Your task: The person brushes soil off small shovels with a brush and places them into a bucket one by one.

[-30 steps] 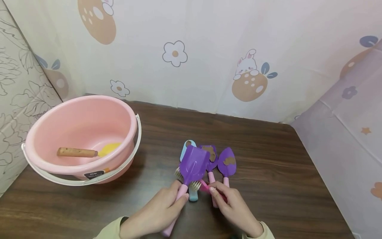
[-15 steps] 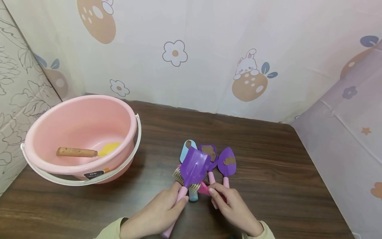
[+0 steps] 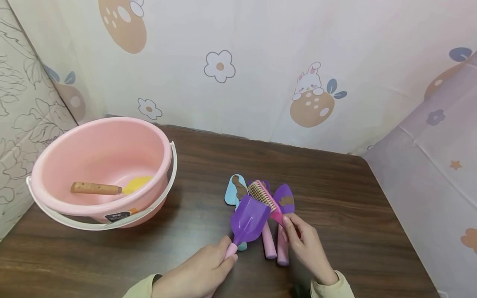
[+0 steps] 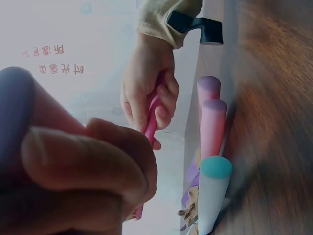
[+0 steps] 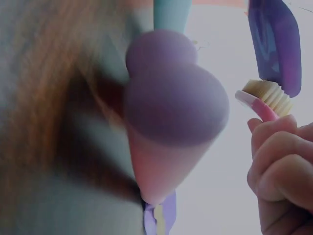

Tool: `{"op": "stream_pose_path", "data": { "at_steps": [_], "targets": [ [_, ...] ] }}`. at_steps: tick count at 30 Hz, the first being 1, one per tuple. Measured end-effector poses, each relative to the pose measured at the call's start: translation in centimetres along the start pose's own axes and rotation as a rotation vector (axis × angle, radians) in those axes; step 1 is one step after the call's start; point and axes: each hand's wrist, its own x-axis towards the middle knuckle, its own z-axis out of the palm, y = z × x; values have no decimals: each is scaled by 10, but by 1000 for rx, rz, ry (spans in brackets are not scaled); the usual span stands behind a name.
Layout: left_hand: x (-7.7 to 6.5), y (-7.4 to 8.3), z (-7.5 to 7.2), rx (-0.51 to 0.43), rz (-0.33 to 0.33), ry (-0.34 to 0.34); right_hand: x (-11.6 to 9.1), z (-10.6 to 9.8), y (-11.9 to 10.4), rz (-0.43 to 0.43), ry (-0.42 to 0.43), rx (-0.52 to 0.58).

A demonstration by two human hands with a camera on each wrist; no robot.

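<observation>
My left hand point(image 3: 205, 268) grips the pink handle of a purple toy shovel point(image 3: 249, 219), its blade raised over the table. In my right hand point(image 3: 306, 245) is a pink brush point(image 3: 275, 210), held by its handle, with the pale bristles turned upward beside the blade's upper right edge. The right wrist view has the bristles point(image 5: 269, 93) close to the purple blade point(image 5: 276, 44); whether they touch, I cannot tell. Beneath lie a light blue shovel point(image 3: 231, 192) and a purple pointed shovel point(image 3: 284, 192), both smeared brown. Another purple shovel point(image 3: 266, 182) is mostly hidden behind the brush.
At the left stands a pink bucket point(image 3: 46, 161) with a white handle point(image 3: 80, 227). Inside it lies a yellow shovel point(image 3: 137, 184) with a wooden grip. A patterned curtain point(image 3: 257, 82) hangs behind the dark wooden table point(image 3: 335, 178).
The brush has come out from under the raised shovel's blade to its upper right, swinging upward. My left hand has shifted the shovel slightly right and down, uncovering more of the light blue shovel.
</observation>
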Motion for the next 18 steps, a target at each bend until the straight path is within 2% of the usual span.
{"op": "stream_pose_path", "data": {
  "at_steps": [6, 12, 15, 18],
  "targets": [
    [1, 0, 1, 39, -2, 6, 0, 0, 0, 13, 10, -2],
    [-1, 4, -2, 3, -9, 18, -1, 4, -1, 26, -6, 12],
    [0, 5, -5, 10, -1, 52, -3, 7, -1, 9, -40, 7],
    [1, 7, -7, 43, 23, 100, -6, 11, -4, -46, -95, 6]
  ]
}}
